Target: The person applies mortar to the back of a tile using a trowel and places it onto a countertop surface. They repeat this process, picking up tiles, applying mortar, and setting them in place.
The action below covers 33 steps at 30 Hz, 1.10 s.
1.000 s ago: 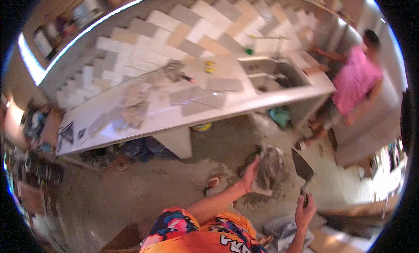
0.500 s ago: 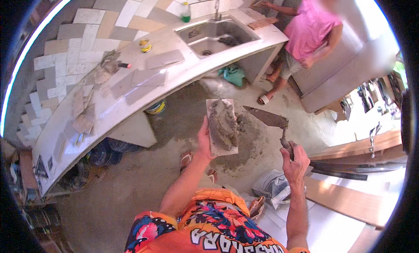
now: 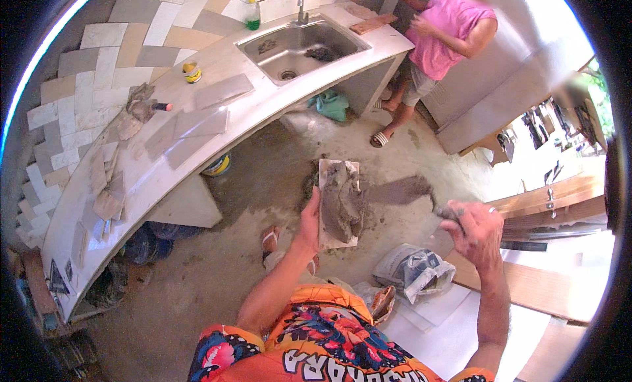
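Note:
My left hand [image 3: 312, 218] grips a pale rectangular tile [image 3: 325, 237] by its left edge, holding it out over the floor. A thick, lumpy layer of wet grey mortar [image 3: 342, 207] covers most of the tile's upper face. My right hand [image 3: 475, 232] is closed round the handle of a pointing trowel [image 3: 399, 190]. The trowel's mortar-smeared blade points left, its tip close to the tile's right edge; whether it touches the mortar I cannot tell.
A white counter [image 3: 204, 139] with a steel sink [image 3: 329, 66] curves along the left and back, bearing loose tiles [image 3: 201, 122] and a small yellow tub [image 3: 192, 72]. A person in pink [image 3: 447, 36] stands at the back right. An opened bag [image 3: 415, 271] lies near my right arm.
My right hand has swung right and turned over, and the trowel blade has come down level beside the tile. The mortar on the tile looks reshaped. The person in pink has shifted their arms.

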### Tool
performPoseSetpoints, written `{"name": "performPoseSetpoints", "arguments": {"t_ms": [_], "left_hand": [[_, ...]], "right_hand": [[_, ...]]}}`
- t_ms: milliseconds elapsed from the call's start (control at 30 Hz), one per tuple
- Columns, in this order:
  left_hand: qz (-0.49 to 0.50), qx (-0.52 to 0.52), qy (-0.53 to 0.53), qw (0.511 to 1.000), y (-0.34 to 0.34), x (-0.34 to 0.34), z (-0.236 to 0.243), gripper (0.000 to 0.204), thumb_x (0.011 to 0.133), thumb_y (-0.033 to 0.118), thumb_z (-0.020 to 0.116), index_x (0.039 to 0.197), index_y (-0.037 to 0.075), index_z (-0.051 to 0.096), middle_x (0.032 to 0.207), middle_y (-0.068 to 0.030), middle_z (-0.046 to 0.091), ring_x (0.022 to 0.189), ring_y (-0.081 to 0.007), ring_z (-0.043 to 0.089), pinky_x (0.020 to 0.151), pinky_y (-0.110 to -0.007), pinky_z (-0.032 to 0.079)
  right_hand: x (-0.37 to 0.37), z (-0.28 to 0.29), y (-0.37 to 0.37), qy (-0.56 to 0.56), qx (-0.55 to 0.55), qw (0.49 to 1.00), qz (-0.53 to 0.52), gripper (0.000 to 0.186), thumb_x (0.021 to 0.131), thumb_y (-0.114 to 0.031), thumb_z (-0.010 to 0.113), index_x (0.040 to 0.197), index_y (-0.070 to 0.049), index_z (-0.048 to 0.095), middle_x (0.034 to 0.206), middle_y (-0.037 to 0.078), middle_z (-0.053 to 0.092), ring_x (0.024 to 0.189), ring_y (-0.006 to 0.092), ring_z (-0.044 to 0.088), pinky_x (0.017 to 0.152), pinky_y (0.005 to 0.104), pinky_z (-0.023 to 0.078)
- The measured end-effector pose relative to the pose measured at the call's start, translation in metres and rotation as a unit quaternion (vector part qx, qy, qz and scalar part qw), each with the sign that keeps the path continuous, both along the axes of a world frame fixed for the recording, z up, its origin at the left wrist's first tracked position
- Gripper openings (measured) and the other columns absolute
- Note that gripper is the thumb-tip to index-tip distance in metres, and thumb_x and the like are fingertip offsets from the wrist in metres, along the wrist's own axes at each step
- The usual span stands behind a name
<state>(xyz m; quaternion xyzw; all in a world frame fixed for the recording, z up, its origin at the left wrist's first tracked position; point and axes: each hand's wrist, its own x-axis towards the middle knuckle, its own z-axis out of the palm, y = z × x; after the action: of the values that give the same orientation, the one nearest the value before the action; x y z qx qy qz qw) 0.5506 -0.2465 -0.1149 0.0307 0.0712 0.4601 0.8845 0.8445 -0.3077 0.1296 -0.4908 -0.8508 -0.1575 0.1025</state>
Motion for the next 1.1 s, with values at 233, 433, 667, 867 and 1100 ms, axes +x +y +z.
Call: {"name": "performPoseSetpoints", "arguments": {"t_ms": [233,433,667,867,1100], "left_hand": [[-0.050,-0.026,0.008,0.998,-0.007,0.017,0.004,0.080,0.106,0.066,0.038,0.156,0.003,0.044,0.146,-0.0203,0.059,0.126,-0.0348,0.064,0.105,-0.053,0.053],[-0.071,-0.047,0.008,0.996,-0.008,0.019,0.003,0.082,0.105,0.067,0.039,0.156,0.003,0.044,0.146,-0.0225,0.059,0.126,-0.0362,0.064,0.104,-0.053,0.054],[-0.126,-0.043,-0.026,0.991,-0.001,0.014,-0.007,0.063,0.111,0.055,0.039,0.147,0.006,0.054,0.142,-0.0163,0.064,0.128,-0.0319,0.064,0.111,-0.049,0.050],[-0.127,-0.073,0.046,0.988,-0.002,0.019,-0.008,0.064,0.110,0.056,0.039,0.148,0.006,0.054,0.141,-0.0165,0.064,0.126,-0.0328,0.065,0.109,-0.050,0.052],[-0.122,-0.113,0.126,0.978,-0.002,0.022,-0.011,0.066,0.110,0.059,0.037,0.149,0.009,0.054,0.140,-0.0161,0.064,0.123,-0.0333,0.065,0.105,-0.051,0.052]], "right_hand": [[0.001,-0.019,0.018,0.022,-0.012,0.998,-0.058,0.034,0.088,-0.032,0.080,0.112,-0.009,0.073,0.087,0.007,0.069,0.075,0.0274,0.067,0.062,0.0408,0.051],[-0.001,-0.058,0.032,0.056,-0.017,0.997,-0.052,0.030,0.085,-0.033,0.082,0.105,-0.011,0.073,0.084,0.006,0.067,0.073,0.0273,0.068,0.060,0.0405,0.053],[0.018,-0.073,0.028,0.079,-0.168,0.982,-0.028,0.027,0.090,-0.034,0.079,0.090,-0.008,0.070,0.079,0.012,0.067,0.071,0.0353,0.068,0.061,0.0453,0.053],[0.030,-0.093,0.014,0.127,-0.267,0.955,-0.025,0.030,0.092,-0.032,0.077,0.085,-0.005,0.066,0.072,0.018,0.063,0.072,0.0427,0.066,0.061,0.0503,0.051],[0.032,-0.119,-0.005,0.162,-0.344,0.925,-0.011,0.037,0.096,-0.036,0.073,0.082,-0.003,0.065,0.070,0.022,0.063,0.068,0.0469,0.062,0.060,0.0497,0.050]]}}
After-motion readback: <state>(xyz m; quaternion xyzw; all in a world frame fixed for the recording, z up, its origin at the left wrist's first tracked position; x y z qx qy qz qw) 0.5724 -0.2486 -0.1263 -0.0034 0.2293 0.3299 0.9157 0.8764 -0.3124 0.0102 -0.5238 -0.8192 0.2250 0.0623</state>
